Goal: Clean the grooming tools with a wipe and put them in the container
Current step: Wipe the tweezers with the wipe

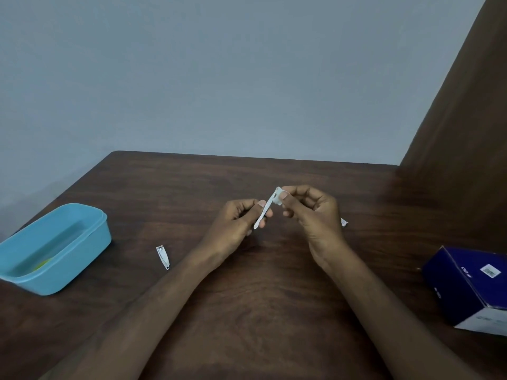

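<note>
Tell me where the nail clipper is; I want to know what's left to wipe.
In the head view the nail clipper lies flat on the table, left of centre, between the blue container and the left hand, touching neither.

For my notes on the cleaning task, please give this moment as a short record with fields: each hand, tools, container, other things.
left hand: holds slim silver metal tool
right hand: pinches small white wipe on the tool's upper end
silver nail clipper: lies on dark wooden table, untouched
open light blue plastic container: left; something yellow-green inside
dark blue cardboard box: right edge
small white packet: behind right hand
</note>
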Motion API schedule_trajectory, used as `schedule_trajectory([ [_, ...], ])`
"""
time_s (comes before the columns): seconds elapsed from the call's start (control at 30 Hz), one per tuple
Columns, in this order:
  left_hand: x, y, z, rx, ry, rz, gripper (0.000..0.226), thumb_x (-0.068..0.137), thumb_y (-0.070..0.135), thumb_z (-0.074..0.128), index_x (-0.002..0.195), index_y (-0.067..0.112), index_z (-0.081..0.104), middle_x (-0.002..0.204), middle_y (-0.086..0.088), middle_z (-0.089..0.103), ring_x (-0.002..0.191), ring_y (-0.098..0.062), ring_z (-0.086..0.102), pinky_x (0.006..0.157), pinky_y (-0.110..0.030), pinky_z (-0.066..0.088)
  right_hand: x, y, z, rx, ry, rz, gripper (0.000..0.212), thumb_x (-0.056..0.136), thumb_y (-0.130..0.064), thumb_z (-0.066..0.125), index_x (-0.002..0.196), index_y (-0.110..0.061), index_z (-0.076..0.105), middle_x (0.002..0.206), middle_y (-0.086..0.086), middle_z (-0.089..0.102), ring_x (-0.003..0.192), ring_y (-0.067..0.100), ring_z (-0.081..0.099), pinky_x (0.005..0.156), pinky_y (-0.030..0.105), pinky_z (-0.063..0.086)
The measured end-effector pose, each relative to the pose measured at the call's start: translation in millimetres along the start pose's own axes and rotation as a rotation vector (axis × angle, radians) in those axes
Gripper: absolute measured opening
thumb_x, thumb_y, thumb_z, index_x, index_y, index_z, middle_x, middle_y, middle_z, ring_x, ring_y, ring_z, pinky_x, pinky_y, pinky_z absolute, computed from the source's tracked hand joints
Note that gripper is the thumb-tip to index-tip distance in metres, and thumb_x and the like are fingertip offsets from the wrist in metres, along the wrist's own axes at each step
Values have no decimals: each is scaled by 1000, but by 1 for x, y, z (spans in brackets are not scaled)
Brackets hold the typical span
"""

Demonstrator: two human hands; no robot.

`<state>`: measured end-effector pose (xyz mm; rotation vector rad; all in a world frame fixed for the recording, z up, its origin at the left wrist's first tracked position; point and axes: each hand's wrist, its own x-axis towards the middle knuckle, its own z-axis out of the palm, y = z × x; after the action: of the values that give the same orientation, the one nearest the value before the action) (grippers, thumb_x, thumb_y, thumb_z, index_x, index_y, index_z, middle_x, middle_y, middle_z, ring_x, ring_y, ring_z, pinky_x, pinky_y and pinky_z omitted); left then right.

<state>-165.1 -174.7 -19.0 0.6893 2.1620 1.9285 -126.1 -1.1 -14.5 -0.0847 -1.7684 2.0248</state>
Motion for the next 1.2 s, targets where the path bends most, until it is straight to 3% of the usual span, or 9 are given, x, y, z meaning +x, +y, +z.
schedule_trajectory([
  [0.13, -1, -1, -1, 19, -34, 28, 36, 112, 31, 53, 86, 17, 75, 68, 5, 60, 58, -4, 44, 56, -18, 34, -4, 3, 4, 67, -64, 75, 8, 93, -4, 77, 87, -9, 76, 93, 11, 79, 87, 25, 67, 77, 35, 56],
  [0.27, -3, -1, 0, 75, -39, 69, 38, 112, 28, 54, 90, 6, 76, 64, 9, 61, 55, 2, 48, 58, -11, 37, -1, 2, 5, 104, 75, 137, 20, 88, 2, 80, 84, -9, 64, 92, 23, 78, 74, 24, 69, 75, 36, 59],
  [0.47, -5, 1, 0, 123, -76, 86, 38, 112, 30, 54, 87, 12, 77, 64, 8, 62, 59, 0, 50, 65, -16, 39, 4, 4, 2, 128, 203, 114, 19, 88, 2, 80, 94, -9, 66, 83, 7, 80, 73, 17, 71, 71, 31, 58],
  [0.6, -5, 3, 0, 71, -57, 72, 37, 112, 25, 53, 89, 8, 76, 65, 9, 61, 56, 3, 52, 61, -8, 39, 9, 5, -7, 146, 281, 137, 17, 89, -3, 83, 102, -6, 73, 96, 8, 83, 84, 18, 76, 75, 29, 61],
  [0.73, -4, 2, 1, 17, -59, 57, 36, 112, 28, 54, 90, 10, 76, 66, 8, 60, 57, 1, 49, 59, -9, 37, 1, 4, -1, 70, 116, 174, 9, 93, 0, 76, 101, -4, 77, 98, 12, 82, 94, 25, 79, 83, 31, 65],
  [0.83, -3, 2, -1, 10, -39, 45, 38, 111, 30, 55, 91, 5, 75, 68, 6, 61, 56, -1, 44, 56, -14, 35, -4, -5, 5, 185, -37, 192, 13, 97, 6, 66, 105, 1, 76, 96, 18, 80, 84, 23, 77, 79, 31, 65],
  [0.93, -2, 2, -1, 19, -19, 35, 40, 111, 31, 55, 90, 3, 75, 67, 4, 60, 55, -2, 42, 54, -16, 34, -4, -10, 5, 262, -70, 199, 16, 97, 7, 65, 107, 1, 76, 95, 17, 79, 78, 18, 74, 76, 25, 63],
  [1.07, -4, 3, 1, 24, -35, 40, 36, 111, 30, 56, 88, 12, 77, 66, 5, 62, 57, -3, 45, 55, -12, 35, -1, -10, 3, 322, 58, 166, 15, 91, 6, 73, 104, -1, 77, 99, 12, 82, 85, 18, 77, 72, 22, 62],
  [1.2, -3, 3, 1, 8, 9, 6, 38, 110, 29, 57, 89, 5, 77, 68, 9, 68, 57, -2, 47, 55, -16, 35, 2, -8, -3, 241, 172, 78, 13, 91, 1, 78, 102, -6, 77, 95, 7, 82, 77, 14, 73, 72, 24, 61],
])
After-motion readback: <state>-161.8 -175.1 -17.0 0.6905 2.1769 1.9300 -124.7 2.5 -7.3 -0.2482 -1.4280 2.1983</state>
